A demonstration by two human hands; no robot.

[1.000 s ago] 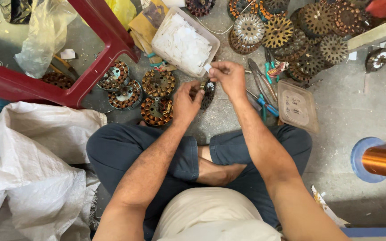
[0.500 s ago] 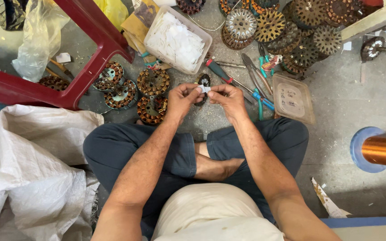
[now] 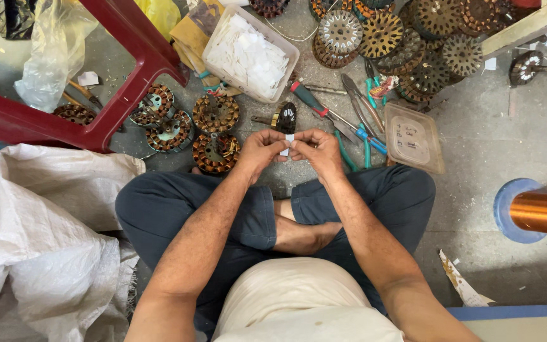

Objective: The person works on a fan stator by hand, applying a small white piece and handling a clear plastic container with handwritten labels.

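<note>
White sack: a large woven sack lies crumpled at the far left, beside the person's left knee.
Clear bag: a plastic bag sits at upper left, behind the red frame.
Red frame: a red plastic stool or chair frame runs diagonally across the upper left.
Wound stators: four copper-wound cores lie grouped on the floor, just ahead of the left knee and partly under the red frame.
Paper tub: a clear rectangular tub filled with white paper slips stands beyond the stators.
Left hand: the left hand is closed in a pinch on the left side of a small white paper slip (fingers narrow, thumb on top).
Paper slip: held between both hands above the crossed legs, just in front of a small dark stator on the floor.
Right hand: the right hand pinches the slip's right side, fingertips touching those of the left.
Hand tools: pliers and a screwdriver lie scattered just beyond the right hand.
Lid: a clear plastic lid rests right of the tools.
Bare cores: a heap of unwound laminated cores fills the upper right.
Wire spool: a copper wire spool with a blue flange juts in at the right edge.
</note>
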